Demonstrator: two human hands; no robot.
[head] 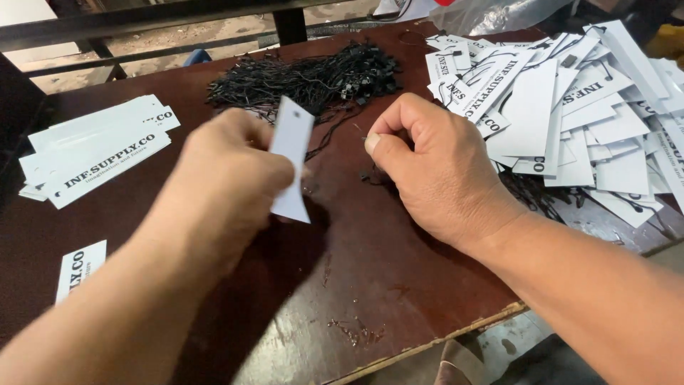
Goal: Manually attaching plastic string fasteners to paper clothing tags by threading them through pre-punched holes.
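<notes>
The left hand (235, 171) pinched a white rectangular card tag (292, 160) above the dark brown worktop (370, 257), the right hand (434, 167) fingers pinched a thin black string (370, 175), not yet threaded, many strung tags (570, 107) heaped right.

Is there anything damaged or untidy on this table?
Yes. The dark table is chipped and scratched along its near edge, and the white tags on the right lie in a loose heap, unlike the neat stack on the left.

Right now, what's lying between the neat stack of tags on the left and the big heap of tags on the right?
In the head view, the black string pile lies between the neat tag stack and the tag heap, on the dark brown table.
</notes>
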